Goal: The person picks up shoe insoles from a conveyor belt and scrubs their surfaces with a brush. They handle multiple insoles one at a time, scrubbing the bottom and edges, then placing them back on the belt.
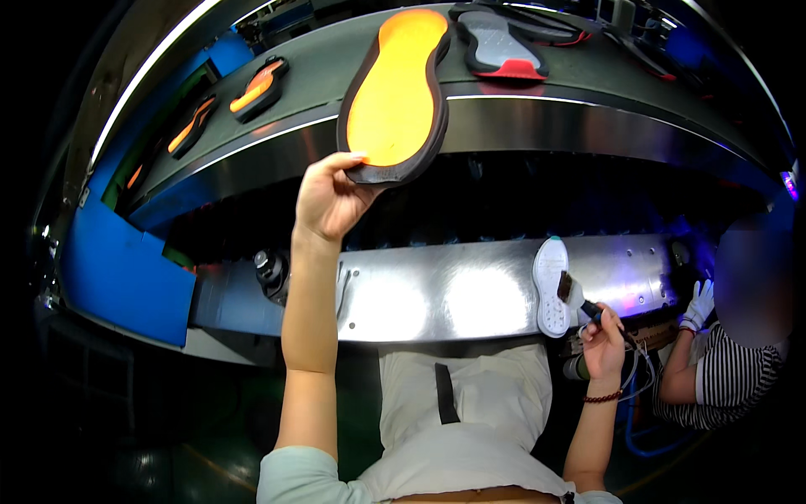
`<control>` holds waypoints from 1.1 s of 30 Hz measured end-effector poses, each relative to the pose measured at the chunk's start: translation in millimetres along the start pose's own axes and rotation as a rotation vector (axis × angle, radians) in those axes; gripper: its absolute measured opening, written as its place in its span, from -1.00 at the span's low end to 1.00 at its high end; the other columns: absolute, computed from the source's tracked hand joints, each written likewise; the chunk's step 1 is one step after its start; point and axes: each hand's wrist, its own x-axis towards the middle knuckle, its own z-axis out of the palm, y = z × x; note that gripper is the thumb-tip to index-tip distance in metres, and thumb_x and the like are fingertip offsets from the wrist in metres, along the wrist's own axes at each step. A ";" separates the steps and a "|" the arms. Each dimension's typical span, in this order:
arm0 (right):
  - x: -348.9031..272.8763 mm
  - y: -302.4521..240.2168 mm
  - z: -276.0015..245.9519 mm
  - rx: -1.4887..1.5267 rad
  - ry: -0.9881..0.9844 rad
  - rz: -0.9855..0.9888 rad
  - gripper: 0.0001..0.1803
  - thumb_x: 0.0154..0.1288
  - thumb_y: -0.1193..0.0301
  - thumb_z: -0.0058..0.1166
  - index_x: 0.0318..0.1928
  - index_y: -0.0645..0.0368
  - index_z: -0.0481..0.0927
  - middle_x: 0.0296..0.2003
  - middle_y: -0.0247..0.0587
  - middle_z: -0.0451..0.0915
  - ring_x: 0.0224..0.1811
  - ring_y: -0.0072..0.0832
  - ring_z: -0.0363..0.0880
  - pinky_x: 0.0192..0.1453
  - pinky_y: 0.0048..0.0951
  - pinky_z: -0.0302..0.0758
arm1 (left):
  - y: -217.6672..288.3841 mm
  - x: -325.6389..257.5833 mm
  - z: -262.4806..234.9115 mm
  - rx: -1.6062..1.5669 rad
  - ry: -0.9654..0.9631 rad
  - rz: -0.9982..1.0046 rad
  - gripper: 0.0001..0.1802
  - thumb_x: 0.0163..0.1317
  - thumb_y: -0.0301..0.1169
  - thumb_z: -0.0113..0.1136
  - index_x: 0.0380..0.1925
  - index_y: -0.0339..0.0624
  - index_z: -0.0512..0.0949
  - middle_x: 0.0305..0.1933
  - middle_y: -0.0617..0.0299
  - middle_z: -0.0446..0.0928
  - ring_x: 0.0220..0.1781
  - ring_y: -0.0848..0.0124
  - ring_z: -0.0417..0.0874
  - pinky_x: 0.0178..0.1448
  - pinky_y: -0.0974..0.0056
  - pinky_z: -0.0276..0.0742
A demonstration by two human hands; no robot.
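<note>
Orange-and-black sole piece (395, 92) just beyond the person's left hand (332, 197), end pinched by thumb and fingers. Right hand (602, 346) curled round brush (578, 296); left of it, white sole (548, 273) on metal bench (411, 294), bristle contact unclear. Grey-red piece (501, 42) beyond-right of left hand, on green surface (315, 76). Co-worker's gloved hand (698, 304) right of right hand.

Hands (332, 202) hold an orange-topped sole (395, 97), left, and a brush (576, 295), right.

A blue panel (126, 273) stands left, above a dark green floor (201, 449).
</note>
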 end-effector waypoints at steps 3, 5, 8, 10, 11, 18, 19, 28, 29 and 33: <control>2.8 3.0 -2.7 -0.001 -0.007 -0.028 -0.74 0.28 0.41 -0.04 -0.08 0.30 0.44 -0.37 -0.26 0.50 -0.43 -0.58 0.44 -0.38 -0.62 0.37 | -39.2 -39.4 -35.6 0.104 -0.222 0.151 -0.50 -0.04 -0.55 0.08 -0.01 -0.47 0.33 -0.07 -0.09 0.50 -0.10 0.22 0.59 0.06 0.24 0.49; 4.0 6.2 -5.3 0.044 -0.001 -0.047 -0.73 0.26 0.45 -0.01 -0.07 0.31 0.43 -0.32 -0.21 0.52 -0.39 -0.56 0.47 -0.32 -0.61 0.42 | -80.4 -70.9 -66.3 -0.020 -0.101 0.152 -0.39 -0.12 -0.53 0.16 0.03 -0.46 0.31 -0.04 -0.08 0.49 -0.07 0.19 0.57 0.09 0.21 0.46; 4.5 9.8 -11.6 0.007 -0.018 -0.054 -0.72 0.22 0.52 0.01 -0.05 0.32 0.41 -0.28 -0.17 0.52 -0.35 -0.53 0.50 -0.26 -0.61 0.46 | -121.0 -96.2 -107.0 -0.018 -0.225 -0.097 -0.27 -0.20 -0.56 0.21 0.11 -0.45 0.25 0.08 -0.05 0.41 0.10 0.15 0.46 0.19 0.20 0.34; 3.2 9.8 -16.6 -0.006 -0.047 -0.073 -0.71 0.16 0.59 0.04 -0.07 0.30 0.41 -0.26 -0.15 0.52 -0.33 -0.53 0.51 -0.24 -0.61 0.48 | -143.3 -115.6 -113.0 0.058 -0.210 -0.251 -0.20 -0.24 -0.59 0.23 0.14 -0.42 0.23 0.14 -0.03 0.35 0.18 0.15 0.38 0.25 0.22 0.25; 2.5 9.4 -18.3 -0.002 -0.063 -0.089 -0.72 0.16 0.59 0.04 -0.08 0.30 0.42 -0.26 -0.15 0.52 -0.33 -0.52 0.52 -0.25 -0.61 0.48 | -151.4 -124.0 -110.1 0.010 -0.257 -0.245 -0.17 -0.28 -0.62 0.23 0.15 -0.41 0.22 0.15 -0.02 0.35 0.20 0.16 0.37 0.27 0.23 0.22; 8.0 7.8 -13.4 -0.015 -0.114 -0.110 -0.71 0.14 0.53 0.06 -0.09 0.27 0.43 -0.17 -0.18 0.51 -0.15 -0.46 0.47 -0.05 -0.48 0.40 | -188.1 -98.5 -88.9 -0.473 -0.236 -0.130 0.09 -0.12 0.41 -0.03 0.25 -0.18 0.11 0.24 0.03 0.25 0.25 0.00 0.27 0.29 -0.10 0.19; 8.8 9.5 -10.2 0.033 -0.144 -0.077 -0.70 0.11 0.55 0.08 -0.10 0.28 0.44 -0.17 -0.14 0.52 -0.12 -0.42 0.49 0.00 -0.46 0.41 | -189.7 -89.2 -94.8 -0.397 -0.317 -0.180 0.03 -0.07 0.36 -0.01 0.23 -0.19 0.15 0.21 0.04 0.29 0.20 0.05 0.34 0.21 -0.03 0.32; 11.7 30.9 39.7 -0.160 -0.407 0.022 -0.72 -0.02 0.67 0.10 -0.20 0.36 0.51 -0.21 0.03 0.57 -0.09 -0.27 0.54 0.14 -0.32 0.39 | -221.0 -65.8 -69.1 -0.231 0.059 -0.306 -0.16 0.14 0.33 -0.37 0.17 -0.09 0.28 0.09 0.11 0.43 0.07 0.31 0.50 0.07 0.22 0.49; 15.7 31.9 44.7 -0.207 -0.384 0.044 -0.73 -0.01 0.68 0.09 -0.21 0.35 0.51 -0.21 0.02 0.57 -0.09 -0.27 0.54 0.14 -0.32 0.39 | -221.7 -62.8 -59.9 -0.204 0.061 -0.292 -0.14 0.12 0.36 -0.41 0.17 -0.09 0.26 0.09 0.11 0.42 0.08 0.30 0.49 0.08 0.20 0.47; 29.2 33.6 59.4 -0.303 -0.362 0.045 -0.78 0.02 0.66 0.07 -0.23 0.36 0.54 -0.26 -0.06 0.58 -0.18 -0.37 0.54 0.04 -0.42 0.42 | -223.8 -61.6 -38.9 -0.143 0.138 -0.357 -0.06 0.07 0.43 -0.52 0.19 -0.07 0.23 0.11 0.10 0.38 0.07 0.25 0.46 0.12 0.15 0.41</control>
